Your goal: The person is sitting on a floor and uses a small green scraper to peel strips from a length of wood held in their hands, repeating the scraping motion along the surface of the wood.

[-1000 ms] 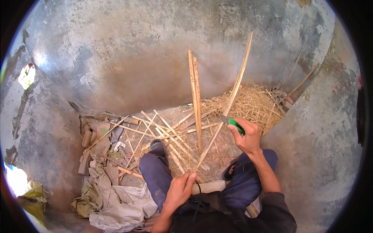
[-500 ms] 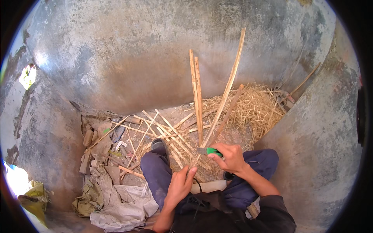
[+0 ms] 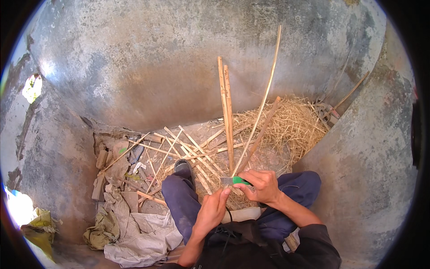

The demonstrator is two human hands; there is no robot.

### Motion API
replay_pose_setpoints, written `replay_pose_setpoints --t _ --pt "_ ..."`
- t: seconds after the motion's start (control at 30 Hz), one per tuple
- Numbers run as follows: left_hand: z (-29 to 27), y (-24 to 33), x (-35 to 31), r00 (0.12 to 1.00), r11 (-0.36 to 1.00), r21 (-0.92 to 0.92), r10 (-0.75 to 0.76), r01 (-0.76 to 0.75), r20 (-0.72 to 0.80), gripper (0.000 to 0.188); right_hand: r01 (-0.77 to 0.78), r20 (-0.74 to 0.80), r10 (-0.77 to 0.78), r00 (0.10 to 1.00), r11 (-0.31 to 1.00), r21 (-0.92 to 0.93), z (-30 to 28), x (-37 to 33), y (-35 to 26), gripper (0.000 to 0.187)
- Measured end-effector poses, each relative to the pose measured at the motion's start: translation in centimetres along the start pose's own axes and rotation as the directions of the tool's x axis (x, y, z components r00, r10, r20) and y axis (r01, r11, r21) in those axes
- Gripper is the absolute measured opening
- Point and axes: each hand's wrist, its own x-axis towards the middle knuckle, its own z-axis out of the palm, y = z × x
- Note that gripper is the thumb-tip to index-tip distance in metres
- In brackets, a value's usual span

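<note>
My right hand point(image 3: 260, 184) is closed around the green handle of a knife point(image 3: 241, 180). Its grey blade lies across a long, thin pale wooden strip point(image 3: 264, 99), near the strip's lower end. That lower end is pinched in my left hand point(image 3: 212, 210), just nearer to me than the blade. From there the strip rises up and away to the right, bowed slightly, its narrow edge showing. Beyond the blade, two wooden sticks point(image 3: 228, 117) lean against the wall. A darker brown stick point(image 3: 264, 126) slants close beside the strip.
Curled shavings point(image 3: 289, 130) are heaped at the wall's foot, far right. Several cut strips point(image 3: 197, 149) lie crossed on the floor beyond my knees. Crumpled sacking point(image 3: 139, 237) is at the left. Grey concrete walls point(image 3: 170, 62) close in ahead and on both sides.
The strip has turned from its broad face to its narrow edge. My right hand and the knife have moved left and nearer to me. My left hand has come slightly up and right.
</note>
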Motion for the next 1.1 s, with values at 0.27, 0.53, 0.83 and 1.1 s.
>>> replay_pose_setpoints --t 0.27,0.53,0.83,1.1 --pt "-0.6 0.4 -0.2 1.0 0.998 0.062 -0.026 0.026 0.007 0.047 -0.044 0.007 0.044 0.999 0.999 -0.031 -0.7 0.6 1.3 0.027" --pt "-1.1 -1.3 -2.7 0.994 0.992 0.084 -0.099 0.094 0.051 0.047 -0.293 -0.199 0.267 0.943 0.949 -0.114 -4.1 2.9 7.4 0.034" --pt "-2.5 -3.2 -2.5 0.983 0.987 -0.014 -0.156 0.158 0.096 0.037 -0.295 -0.134 0.293 0.946 0.955 0.005 -2.9 2.7 7.5 0.034" --pt "-2.9 -3.3 -2.0 0.993 0.996 0.011 -0.089 0.089 0.079 0.038 -0.35 -0.067 0.355 0.932 0.934 0.074 -2.2 2.4 7.5 0.036"
